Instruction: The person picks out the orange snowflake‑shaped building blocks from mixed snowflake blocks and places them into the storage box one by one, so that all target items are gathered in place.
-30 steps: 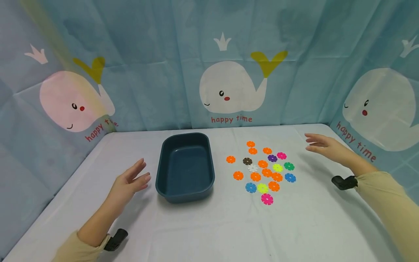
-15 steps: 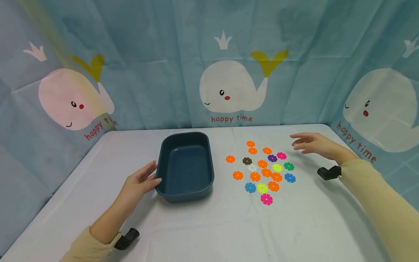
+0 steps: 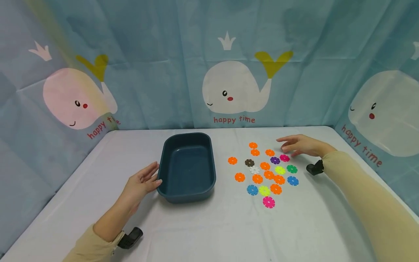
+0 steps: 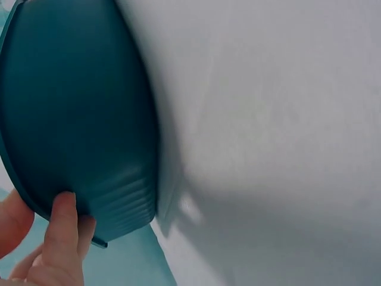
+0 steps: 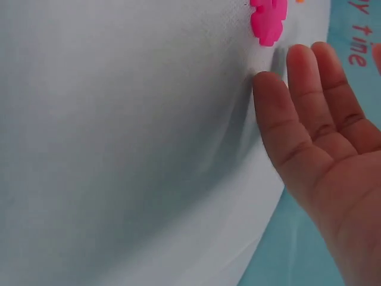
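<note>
A dark blue rectangular plastic bin (image 3: 186, 196) stands left of the table's middle. My left hand (image 3: 139, 187) holds its left side: in the left wrist view the thumb (image 4: 13, 223) is at the rim and the fingers (image 4: 62, 232) lie against the outer wall. My right hand (image 3: 302, 145) hovers beyond the scattered interlocking plastic discs, palm down, with nothing in it. Nearest to it is a pink disc (image 3: 284, 158), also seen as a pink disc (image 5: 268, 21) just past the fingertips in the right wrist view. A purple disc (image 3: 275, 160) and an orange disc (image 3: 270, 153) lie close by.
Several more discs lie flat right of the bin, including a brown disc (image 3: 249, 162), a white disc (image 3: 254, 170), a green disc (image 3: 292, 169) and another pink disc (image 3: 268, 202). A whale-printed curtain (image 3: 157, 91) borders the white tablecloth (image 3: 209, 233) at the back and sides.
My left hand has moved right to the bin and taken hold of its left edge. My right hand has moved left and lower, towards the pink disc. The discs have stayed in place.
</note>
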The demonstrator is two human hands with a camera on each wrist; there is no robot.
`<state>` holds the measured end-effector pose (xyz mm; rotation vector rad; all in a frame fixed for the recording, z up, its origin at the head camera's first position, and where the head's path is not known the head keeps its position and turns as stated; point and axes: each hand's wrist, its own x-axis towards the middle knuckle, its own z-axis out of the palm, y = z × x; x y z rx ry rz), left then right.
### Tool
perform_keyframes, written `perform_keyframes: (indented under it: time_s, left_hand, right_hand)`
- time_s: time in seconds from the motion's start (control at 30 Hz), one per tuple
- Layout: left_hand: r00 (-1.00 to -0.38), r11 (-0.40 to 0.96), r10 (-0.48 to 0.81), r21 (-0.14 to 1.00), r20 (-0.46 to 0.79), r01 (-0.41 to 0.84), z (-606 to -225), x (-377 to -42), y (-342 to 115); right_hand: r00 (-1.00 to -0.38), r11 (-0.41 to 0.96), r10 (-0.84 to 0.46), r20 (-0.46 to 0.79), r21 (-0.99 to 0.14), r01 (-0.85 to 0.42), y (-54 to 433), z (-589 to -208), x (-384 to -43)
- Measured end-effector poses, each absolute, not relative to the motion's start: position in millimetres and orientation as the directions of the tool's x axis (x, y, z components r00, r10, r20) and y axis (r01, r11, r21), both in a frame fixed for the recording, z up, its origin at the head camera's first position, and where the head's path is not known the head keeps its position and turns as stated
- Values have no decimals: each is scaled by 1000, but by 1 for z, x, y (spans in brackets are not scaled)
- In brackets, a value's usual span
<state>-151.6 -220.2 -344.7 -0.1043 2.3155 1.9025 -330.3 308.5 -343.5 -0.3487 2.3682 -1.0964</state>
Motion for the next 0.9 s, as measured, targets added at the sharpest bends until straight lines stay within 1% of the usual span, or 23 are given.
perform_keyframes:
  time_s: [0.27,0.37,0.57,0.8,0.9]
  left_hand:
    - [-985,231,56,961,-166,-149,-344,-154,-222]
    - [-983,241,68,959,-169,-148,-344,-154,-224]
    - [-982,251,77,956,-173,-149,-344,-156,-223]
    - [-981,249,83,957,-173,-148,-344,-158,-224]
    - [-982,255,85,956,-170,-144,-345,-159,-224]
  right_hand:
    - [-762,712,-477,-437,-701,-44,294,-345,-349]
    - [-742,738,-485,-462,-672,-64,288,-347,-353]
    - [-738,805,-467,-487,-579,-127,278,-348,-357]
    - [-737,831,-429,-523,-548,-94,271,-348,-362]
    - [-749,843,-403,-526,-533,-78,267,-347,-364]
